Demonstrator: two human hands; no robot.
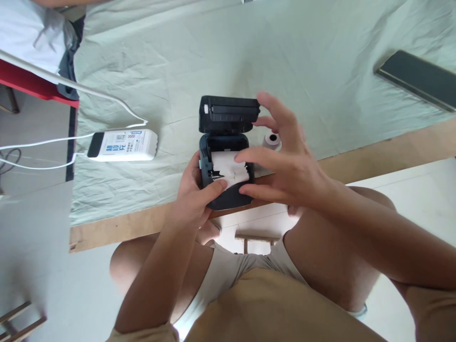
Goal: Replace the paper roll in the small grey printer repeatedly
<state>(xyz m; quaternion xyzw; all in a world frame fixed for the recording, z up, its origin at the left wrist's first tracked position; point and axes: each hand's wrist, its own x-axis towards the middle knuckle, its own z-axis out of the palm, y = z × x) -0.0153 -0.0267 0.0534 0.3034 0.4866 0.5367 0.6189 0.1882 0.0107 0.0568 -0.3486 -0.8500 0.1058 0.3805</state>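
A small black thermal printer [230, 197] is held at the table's front edge, its hinged lid [231, 114] standing open. White paper [230, 164] with a ragged torn edge lies in its compartment. My left hand [195, 190] grips the printer's left side, the thumb resting on the paper's end. My right hand [288, 161] is spread over the right side. One of its fingertips reaches the lid's right edge, another is at the paper, and a third is near the front casing. Just behind that hand, a small white paper roll [272, 139] sits partly hidden on the cloth.
A pale green cloth [171, 61] covers the table, with bare wood [384, 148] along the front. To the left lies a white power bank [130, 145] with white cables [46, 142]. A dark phone [420, 78] lies at the right. Another person's arm shows at the top left.
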